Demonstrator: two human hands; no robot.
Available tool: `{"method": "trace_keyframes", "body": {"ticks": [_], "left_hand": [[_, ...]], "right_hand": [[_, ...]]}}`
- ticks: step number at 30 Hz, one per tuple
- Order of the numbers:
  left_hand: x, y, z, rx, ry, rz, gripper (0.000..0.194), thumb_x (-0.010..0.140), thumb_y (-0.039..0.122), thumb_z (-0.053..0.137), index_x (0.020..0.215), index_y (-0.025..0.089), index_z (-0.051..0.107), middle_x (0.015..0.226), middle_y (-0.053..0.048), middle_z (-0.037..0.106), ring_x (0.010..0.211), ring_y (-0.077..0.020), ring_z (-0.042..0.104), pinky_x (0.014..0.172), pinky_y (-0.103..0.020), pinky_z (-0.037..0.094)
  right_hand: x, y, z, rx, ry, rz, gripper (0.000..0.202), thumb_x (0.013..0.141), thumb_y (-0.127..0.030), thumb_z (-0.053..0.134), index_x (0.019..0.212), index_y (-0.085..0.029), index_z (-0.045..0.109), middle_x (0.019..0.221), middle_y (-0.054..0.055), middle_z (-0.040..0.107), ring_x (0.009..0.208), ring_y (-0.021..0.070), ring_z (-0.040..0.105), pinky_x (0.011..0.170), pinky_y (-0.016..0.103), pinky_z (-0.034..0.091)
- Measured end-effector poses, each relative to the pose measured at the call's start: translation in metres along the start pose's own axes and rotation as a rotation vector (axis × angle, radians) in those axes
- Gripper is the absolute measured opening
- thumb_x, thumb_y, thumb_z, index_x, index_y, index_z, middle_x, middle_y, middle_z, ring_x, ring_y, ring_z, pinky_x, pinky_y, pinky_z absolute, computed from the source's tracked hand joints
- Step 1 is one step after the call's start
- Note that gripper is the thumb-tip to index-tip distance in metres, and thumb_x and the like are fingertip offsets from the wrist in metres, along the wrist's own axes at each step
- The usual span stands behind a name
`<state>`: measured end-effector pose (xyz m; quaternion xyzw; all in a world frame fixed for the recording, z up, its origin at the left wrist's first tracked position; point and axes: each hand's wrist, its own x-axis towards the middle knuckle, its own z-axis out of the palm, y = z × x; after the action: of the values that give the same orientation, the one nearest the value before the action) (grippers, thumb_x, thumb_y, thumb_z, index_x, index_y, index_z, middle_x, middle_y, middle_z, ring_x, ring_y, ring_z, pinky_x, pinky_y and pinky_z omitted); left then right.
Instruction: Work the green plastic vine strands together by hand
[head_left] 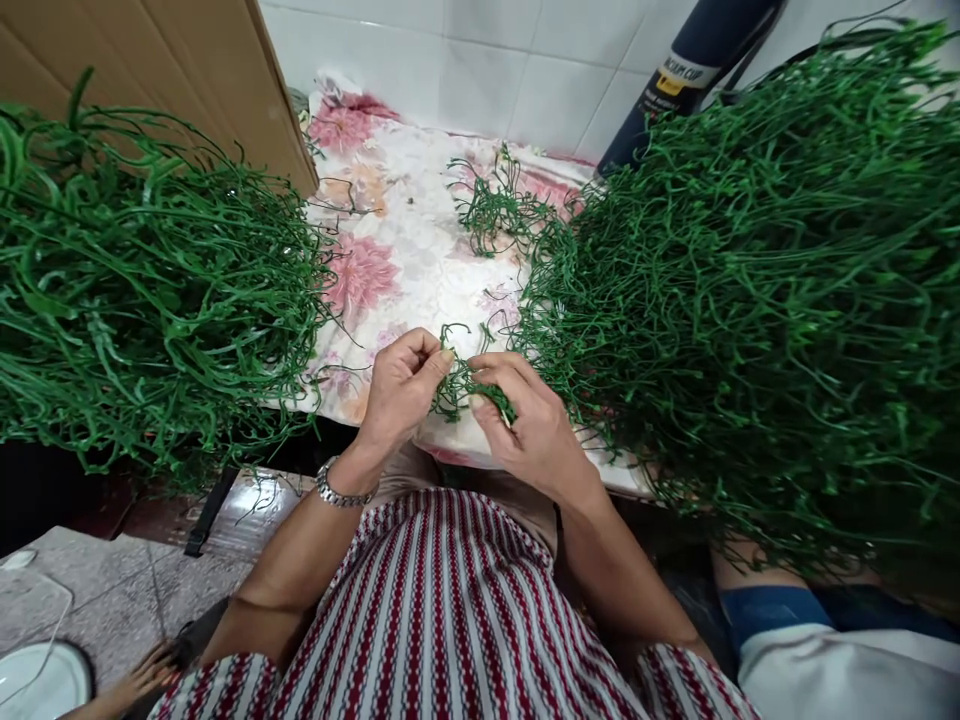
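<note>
Both my hands are close together at the table's front edge. My left hand (405, 390) pinches a thin green sprig (448, 395) between thumb and forefinger. It looks like artificial greenery with curly, branching stems. Just to the right, my right hand (529, 420) is curled round more green sprigs (498, 402), its thumb and fingertips turned toward the left hand. A large heap of fine green sprigs (750, 300) rises to the right of my right hand, and some loose ones (499, 205) lie beyond the hands. On the left is another heap of thicker, glossy green stems (150, 290).
A floral cloth (427, 270) covers the table, against a white tiled wall (487, 70). A cardboard box (172, 70) stands behind the left heap. A dark blue cylinder (660, 100) leans at the back right. Another person's clothed leg (795, 640) shows at lower right.
</note>
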<state>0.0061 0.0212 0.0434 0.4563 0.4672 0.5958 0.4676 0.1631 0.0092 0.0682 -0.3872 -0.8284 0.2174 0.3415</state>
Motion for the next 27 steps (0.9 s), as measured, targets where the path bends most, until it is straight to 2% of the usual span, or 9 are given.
{"method": "trace_keyframes", "body": {"ticks": [2,5,7,10,14,18,21,24,27], "left_hand": [[-0.001,0.002,0.001,-0.05,0.024,-0.027,0.028,0.07,0.03,0.067,0.058,0.016,0.046,0.05,0.006,0.041,0.045,-0.0051,0.036,0.043,-0.019,0.027],[-0.002,0.004,0.003,-0.115,0.037,-0.071,0.028,0.069,0.029,0.069,0.057,0.016,0.047,0.048,0.006,0.044,0.043,-0.0051,0.038,0.042,-0.018,0.028],[-0.002,0.004,0.004,-0.141,0.05,-0.079,0.027,0.069,0.028,0.069,0.058,0.016,0.048,0.049,0.005,0.045,0.043,-0.0048,0.037,0.041,-0.018,0.028],[-0.002,0.002,0.004,-0.14,0.081,-0.065,0.025,0.069,0.027,0.069,0.06,0.017,0.049,0.05,0.007,0.042,0.041,-0.0039,0.035,0.039,-0.017,0.026],[-0.003,-0.002,0.003,-0.104,0.056,-0.062,0.024,0.068,0.027,0.07,0.059,0.017,0.05,0.05,0.007,0.039,0.041,-0.0037,0.033,0.038,-0.017,0.025],[-0.005,-0.004,0.002,-0.108,0.043,-0.047,0.025,0.068,0.028,0.07,0.058,0.017,0.05,0.051,0.006,0.04,0.045,-0.0047,0.035,0.041,-0.017,0.028],[-0.006,-0.004,0.004,-0.118,0.047,-0.051,0.025,0.069,0.029,0.069,0.059,0.017,0.05,0.052,0.006,0.039,0.046,-0.0049,0.034,0.041,-0.018,0.026],[-0.005,-0.005,0.006,-0.118,0.067,-0.057,0.026,0.07,0.03,0.068,0.06,0.017,0.048,0.053,0.006,0.04,0.046,-0.0049,0.033,0.043,-0.018,0.027],[-0.004,-0.005,0.009,-0.14,0.077,-0.069,0.025,0.071,0.03,0.066,0.062,0.017,0.046,0.056,0.005,0.048,0.046,-0.0048,0.036,0.044,-0.018,0.029]], "right_hand": [[0.001,0.002,0.01,0.022,-0.046,0.073,0.011,0.086,-0.025,0.047,0.094,-0.018,0.049,0.09,0.007,0.057,0.084,0.0165,0.055,0.075,0.029,0.044],[-0.001,0.001,0.021,0.075,-0.1,0.203,0.017,0.082,-0.029,0.055,0.094,-0.02,0.048,0.074,-0.002,0.054,0.065,0.0125,0.05,0.062,0.024,0.04],[-0.002,0.0,0.025,0.134,-0.086,0.257,0.024,0.079,-0.029,0.059,0.097,-0.021,0.045,0.073,-0.003,0.052,0.064,0.0116,0.049,0.061,0.023,0.039],[-0.003,-0.001,0.031,0.191,0.006,0.315,0.032,0.076,-0.028,0.061,0.101,-0.021,0.042,0.077,-0.003,0.052,0.067,0.0119,0.05,0.062,0.023,0.04],[-0.004,0.001,0.037,0.237,0.055,0.312,0.035,0.076,-0.029,0.062,0.103,-0.021,0.043,0.082,-0.002,0.053,0.07,0.0117,0.051,0.064,0.022,0.041],[-0.005,0.006,0.039,0.273,0.031,0.248,0.023,0.082,-0.032,0.056,0.101,-0.02,0.051,0.081,-0.001,0.055,0.071,0.012,0.052,0.067,0.023,0.041],[-0.005,0.008,0.04,0.28,0.063,0.203,0.017,0.084,-0.033,0.053,0.093,-0.019,0.054,0.083,0.001,0.057,0.074,0.0132,0.053,0.069,0.024,0.041],[-0.006,0.005,0.041,0.265,0.102,0.202,0.014,0.084,-0.031,0.052,0.086,-0.018,0.053,0.079,0.002,0.055,0.071,0.0129,0.051,0.066,0.024,0.04],[-0.006,-0.001,0.041,0.245,0.108,0.263,0.012,0.084,-0.029,0.051,0.082,-0.018,0.051,0.067,-0.003,0.047,0.06,0.0104,0.043,0.059,0.022,0.036]]}}
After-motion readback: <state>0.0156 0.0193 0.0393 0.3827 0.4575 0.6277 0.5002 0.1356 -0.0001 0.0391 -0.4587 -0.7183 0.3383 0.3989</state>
